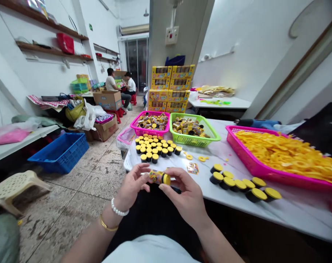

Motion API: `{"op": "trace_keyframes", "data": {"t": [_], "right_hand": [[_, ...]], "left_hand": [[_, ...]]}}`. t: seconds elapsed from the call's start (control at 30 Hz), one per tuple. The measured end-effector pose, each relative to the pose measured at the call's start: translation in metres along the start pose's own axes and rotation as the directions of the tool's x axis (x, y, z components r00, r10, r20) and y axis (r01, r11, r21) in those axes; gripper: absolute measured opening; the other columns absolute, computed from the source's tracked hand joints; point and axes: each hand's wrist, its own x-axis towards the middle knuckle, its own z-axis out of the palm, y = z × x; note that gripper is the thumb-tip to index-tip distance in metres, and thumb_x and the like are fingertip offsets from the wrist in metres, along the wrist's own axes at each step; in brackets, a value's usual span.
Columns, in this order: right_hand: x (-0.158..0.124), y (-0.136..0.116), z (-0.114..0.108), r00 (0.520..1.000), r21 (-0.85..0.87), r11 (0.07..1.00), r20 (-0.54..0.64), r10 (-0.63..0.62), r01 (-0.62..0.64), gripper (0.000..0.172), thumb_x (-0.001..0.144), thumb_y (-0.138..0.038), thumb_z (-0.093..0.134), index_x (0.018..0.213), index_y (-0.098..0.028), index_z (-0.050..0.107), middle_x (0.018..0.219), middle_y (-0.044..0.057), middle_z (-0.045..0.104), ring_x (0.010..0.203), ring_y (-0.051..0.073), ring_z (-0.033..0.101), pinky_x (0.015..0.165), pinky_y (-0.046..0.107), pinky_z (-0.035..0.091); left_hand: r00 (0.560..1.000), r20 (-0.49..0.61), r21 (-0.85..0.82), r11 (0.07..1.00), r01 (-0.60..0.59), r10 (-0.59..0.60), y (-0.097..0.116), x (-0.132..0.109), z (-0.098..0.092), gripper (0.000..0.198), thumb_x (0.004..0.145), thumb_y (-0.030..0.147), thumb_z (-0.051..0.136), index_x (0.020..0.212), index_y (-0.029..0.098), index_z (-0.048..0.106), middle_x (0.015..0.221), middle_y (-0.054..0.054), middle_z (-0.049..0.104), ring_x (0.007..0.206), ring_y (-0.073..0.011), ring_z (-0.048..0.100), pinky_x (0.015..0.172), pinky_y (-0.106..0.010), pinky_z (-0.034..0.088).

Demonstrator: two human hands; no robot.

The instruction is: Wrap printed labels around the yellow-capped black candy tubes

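Between my two hands, just off the table's front edge, lies a small labelled bottle (157, 177) on its side, its yellow cap toward the right. My left hand (137, 180) pinches the bottle's left end with thumb and fingers. At the capped end, the thumb and fingers of my right hand (184, 190) close on the yellow cap. Past my hands stand rows of black tubs with yellow lids (155, 149). To the right is a second group of these tubs (238, 184). Yellow plastic rings (189, 157) and a printed card (192, 168) lie on the table between the groups.
A pink basket (135, 130) and a green basket (212, 138) hold many small bottles. A larger pink basket (248, 166) holds yellow plastic pieces. Yellow boxes (168, 95) are stacked behind. A blue crate (64, 153) and a stool (18, 184) stand left; two people sit farther back.
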Motion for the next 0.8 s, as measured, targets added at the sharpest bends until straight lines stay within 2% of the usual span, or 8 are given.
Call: {"op": "trace_keyframes", "data": {"t": [0.07, 0.1, 0.23, 0.4, 0.53, 0.67, 0.73, 0.8], "right_hand": [[0.003, -0.008, -0.002, 0.996, -0.019, 0.997, 0.05, -0.068, 0.069, 0.02, 0.08, -0.022, 0.076, 0.1, -0.024, 0.07, 0.102, 0.005, 0.068, 0.089, 0.019, 0.071, 0.068, 0.028, 0.066], [0.005, -0.011, -0.004, 0.992, -0.043, 0.993, 0.075, -0.103, 0.106, 0.02, 0.08, -0.02, 0.075, 0.099, -0.025, 0.072, 0.103, 0.006, 0.068, 0.088, 0.019, 0.071, 0.066, 0.027, 0.066], [0.01, -0.021, -0.009, 0.967, -0.168, 0.953, 0.091, -0.238, 0.251, 0.02, 0.082, -0.016, 0.072, 0.1, -0.024, 0.075, 0.098, 0.005, 0.071, 0.071, 0.015, 0.071, 0.064, 0.027, 0.065], [0.005, -0.029, -0.009, 0.914, -0.308, 0.869, 0.007, -0.405, 0.387, 0.025, 0.082, -0.018, 0.073, 0.106, -0.026, 0.074, 0.099, 0.008, 0.076, 0.084, 0.023, 0.076, 0.076, 0.033, 0.067], [0.005, -0.03, -0.006, 0.884, -0.323, 0.85, -0.077, -0.461, 0.416, 0.024, 0.084, -0.017, 0.07, 0.105, -0.026, 0.07, 0.094, 0.006, 0.077, 0.079, 0.023, 0.076, 0.07, 0.033, 0.067], [0.011, -0.027, -0.009, 0.829, -0.327, 0.792, -0.045, -0.558, 0.516, 0.026, 0.086, -0.01, 0.064, 0.104, -0.027, 0.07, 0.099, 0.007, 0.077, 0.087, 0.022, 0.077, 0.076, 0.031, 0.067], [0.01, -0.026, -0.013, 0.829, -0.307, 0.796, -0.035, -0.558, 0.522, 0.027, 0.086, -0.009, 0.063, 0.104, -0.027, 0.07, 0.098, 0.006, 0.077, 0.088, 0.021, 0.077, 0.076, 0.03, 0.066], [0.007, -0.024, -0.019, 0.847, -0.291, 0.817, -0.04, -0.53, 0.498, 0.027, 0.086, -0.009, 0.065, 0.105, -0.027, 0.07, 0.098, 0.006, 0.077, 0.089, 0.021, 0.077, 0.079, 0.031, 0.066]], "left_hand": [[0.983, 0.169, 0.004, 0.997, 0.076, -0.076, 0.006, -0.001, 0.001, 0.05, 0.066, 0.046, 0.09, 0.097, 0.012, 0.07, 0.083, -0.006, 0.069, 0.065, -0.0125, 0.063, 0.056, -0.024, 0.053], [0.975, 0.207, 0.019, 0.997, 0.081, -0.083, 0.01, 0.0, 0.002, 0.047, 0.067, 0.046, 0.089, 0.093, 0.011, 0.069, 0.076, -0.004, 0.067, 0.06, -0.0111, 0.061, 0.056, -0.023, 0.052], [0.979, 0.199, 0.113, 0.993, 0.027, -0.05, 0.028, 0.003, 0.004, 0.045, 0.064, 0.039, 0.092, 0.089, 0.011, 0.068, 0.069, -0.003, 0.067, 0.055, -0.0099, 0.06, 0.052, -0.02, 0.049], [0.966, 0.249, 0.162, 0.986, 0.028, -0.068, 0.049, -0.002, 0.013, 0.048, 0.06, 0.039, 0.093, 0.087, 0.012, 0.066, 0.07, -0.003, 0.067, 0.055, -0.011, 0.062, 0.049, -0.02, 0.048], [0.963, 0.265, 0.156, 0.988, 0.009, -0.05, 0.05, -0.006, 0.022, 0.049, 0.058, 0.037, 0.095, 0.089, 0.013, 0.065, 0.071, -0.003, 0.068, 0.056, -0.0115, 0.062, 0.051, -0.021, 0.048], [0.965, 0.264, 0.164, 0.985, -0.054, 0.01, 0.047, -0.001, 0.028, 0.048, 0.054, 0.029, 0.097, 0.086, 0.013, 0.066, 0.07, -0.001, 0.067, 0.058, -0.0091, 0.059, 0.055, -0.02, 0.048], [0.959, 0.282, 0.191, 0.98, -0.052, -0.004, 0.047, 0.003, 0.03, 0.049, 0.053, 0.031, 0.098, 0.086, 0.013, 0.066, 0.071, -0.002, 0.068, 0.059, -0.0098, 0.061, 0.056, -0.02, 0.049], [0.945, 0.317, 0.224, 0.975, 0.002, -0.075, 0.046, 0.005, 0.03, 0.052, 0.059, 0.041, 0.094, 0.094, 0.013, 0.067, 0.072, -0.003, 0.068, 0.061, -0.0131, 0.064, 0.055, -0.022, 0.051]]}}
